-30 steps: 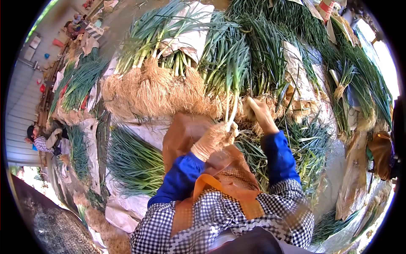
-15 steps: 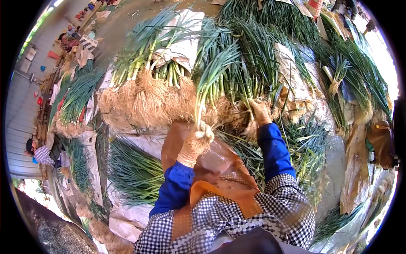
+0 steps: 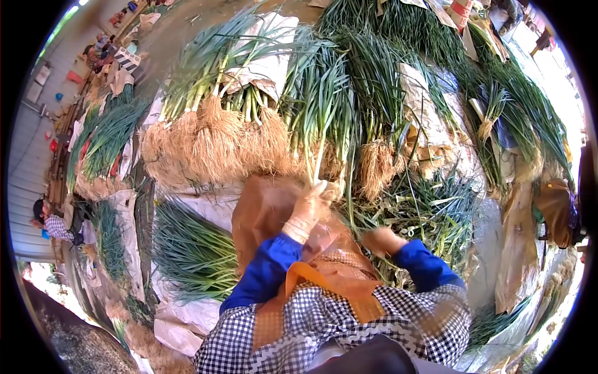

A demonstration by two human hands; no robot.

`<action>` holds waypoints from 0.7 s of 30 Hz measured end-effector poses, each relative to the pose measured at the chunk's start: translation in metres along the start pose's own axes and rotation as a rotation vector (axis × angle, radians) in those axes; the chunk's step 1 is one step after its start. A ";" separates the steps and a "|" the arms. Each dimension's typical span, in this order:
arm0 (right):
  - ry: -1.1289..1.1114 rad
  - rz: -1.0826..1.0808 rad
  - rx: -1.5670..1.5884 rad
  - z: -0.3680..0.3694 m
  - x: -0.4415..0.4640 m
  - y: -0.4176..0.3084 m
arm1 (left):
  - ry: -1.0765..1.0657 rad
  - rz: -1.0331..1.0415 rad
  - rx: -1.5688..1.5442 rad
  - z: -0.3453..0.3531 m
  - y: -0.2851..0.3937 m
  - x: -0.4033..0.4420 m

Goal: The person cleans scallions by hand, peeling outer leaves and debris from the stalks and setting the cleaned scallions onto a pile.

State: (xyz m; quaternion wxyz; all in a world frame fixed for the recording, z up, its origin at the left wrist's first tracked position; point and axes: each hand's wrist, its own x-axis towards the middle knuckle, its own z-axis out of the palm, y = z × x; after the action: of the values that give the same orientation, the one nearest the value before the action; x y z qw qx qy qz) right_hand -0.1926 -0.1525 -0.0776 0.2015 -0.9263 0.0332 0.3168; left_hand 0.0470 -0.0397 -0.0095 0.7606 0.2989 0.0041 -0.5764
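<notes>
My left hand [image 3: 309,207] is closed around the lower ends of a few green onions [image 3: 316,159], pale stalks and dark leaves pointing away from me. My fingers cover part of their roots. To the right, my right hand [image 3: 381,241] is smeared by motion above loose leaves [image 3: 414,224]. A thin green leaf strip [image 3: 351,209] hangs between the held stalks and the right hand; whether the fingers grip it is unclear. Beyond the hands, a bundle of green onions with long tan roots [image 3: 215,134] lies on the left, another root clump [image 3: 377,168] on the right.
Under my hands is a brown apron [image 3: 261,209]. Trimmed green onions [image 3: 196,249] lie on pale sheeting at my left. More piles of green onions [image 3: 386,31] stretch across the back and right. A person in a checked top [image 3: 59,227] is at the far left.
My right hand has drawn back toward me from the root clumps on the right. My left hand, still holding the stalks, has shifted right and slightly nearer to me.
</notes>
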 end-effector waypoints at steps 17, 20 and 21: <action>1.018 0.388 0.981 -0.136 0.128 0.052 | 0.246 0.283 0.101 -0.005 -0.006 -0.001; 0.937 0.007 1.682 -0.135 0.062 0.013 | 0.262 -0.062 0.180 -0.032 -0.042 0.014; 0.942 0.038 1.644 -0.127 0.056 0.008 | 0.274 -0.134 0.204 -0.030 -0.052 0.019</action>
State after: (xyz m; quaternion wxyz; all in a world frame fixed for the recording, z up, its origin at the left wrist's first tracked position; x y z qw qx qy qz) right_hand -0.0766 -0.2064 -0.0229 0.7515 -0.5260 0.3391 -0.2089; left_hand 0.0180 -0.0508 -0.0640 0.6786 0.4491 0.0692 -0.5771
